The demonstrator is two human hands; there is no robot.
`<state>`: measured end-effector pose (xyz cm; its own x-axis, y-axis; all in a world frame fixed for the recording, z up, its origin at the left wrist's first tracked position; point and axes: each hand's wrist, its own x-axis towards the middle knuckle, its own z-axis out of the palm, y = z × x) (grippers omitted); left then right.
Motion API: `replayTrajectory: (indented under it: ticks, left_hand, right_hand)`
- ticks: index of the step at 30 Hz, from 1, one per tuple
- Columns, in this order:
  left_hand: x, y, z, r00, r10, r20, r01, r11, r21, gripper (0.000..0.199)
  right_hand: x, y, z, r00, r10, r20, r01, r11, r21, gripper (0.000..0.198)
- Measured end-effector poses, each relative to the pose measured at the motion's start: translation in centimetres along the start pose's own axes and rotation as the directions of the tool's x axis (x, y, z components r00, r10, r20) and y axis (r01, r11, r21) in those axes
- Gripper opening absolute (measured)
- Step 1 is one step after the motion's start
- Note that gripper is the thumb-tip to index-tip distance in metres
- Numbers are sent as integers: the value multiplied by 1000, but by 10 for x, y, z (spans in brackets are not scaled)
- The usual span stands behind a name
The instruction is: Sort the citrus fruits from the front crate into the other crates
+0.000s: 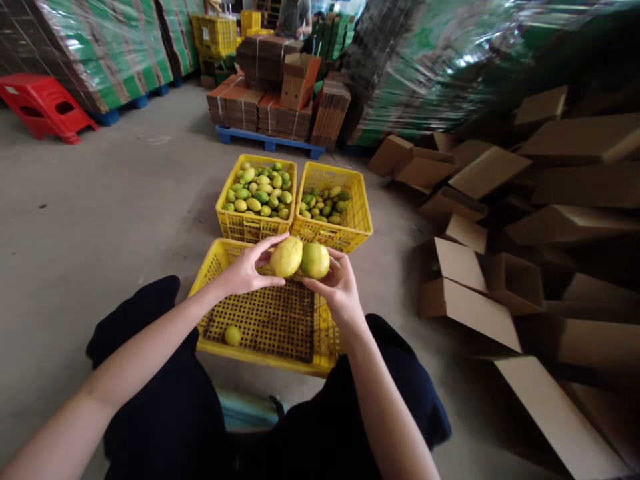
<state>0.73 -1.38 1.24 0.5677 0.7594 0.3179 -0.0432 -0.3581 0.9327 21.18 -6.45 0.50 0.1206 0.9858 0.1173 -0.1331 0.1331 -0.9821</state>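
Note:
My left hand is closed round a yellow lemon, thumb below and fingers above. Right beside it, my right hand grips a greener lemon. Both fruits are held up side by side over the near yellow crate. A single yellow-green lemon lies on that crate's perforated floor, at the left. Just beyond stand two more yellow crates: the left crate is heaped with yellow and green lemons, and the right crate holds fewer, mostly green ones.
Open cardboard boxes lie piled on the right. Flattened cartons are stacked on a blue pallet ahead. A red stool stands at left, near wrapped green stacks. Another person is at the back.

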Motion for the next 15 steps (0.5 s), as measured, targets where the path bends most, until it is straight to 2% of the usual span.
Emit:
replayTrajectory:
  ticks: [3,6,9,12,14,15]
  left_hand:
    - [-1,-3,3,985,-153,81,165,970,-180,80]
    - [-3,-11,13,960,-281,-7,258,892,-371,69]
    - [-2,-14,25,928,-373,-10,291,740,-606,54]
    - [2,-10,35,897,-441,8,306,609,-732,40]
    - [5,-8,38,853,-518,-67,272,550,-790,31]
    - [6,-8,38,815,-571,-102,252,508,-824,26]
  right_hand:
    - [-3,2,6,987,147,-62,-145,988,45,61]
    - [-5,4,16,972,231,-34,-223,961,165,50]
    - [-5,3,24,971,236,-40,-220,944,245,44]
    - [-3,2,27,965,258,-42,-236,929,285,47]
    - [-2,4,28,953,301,-22,-278,905,322,56]
    - [-3,5,29,947,320,-19,-296,897,329,57]
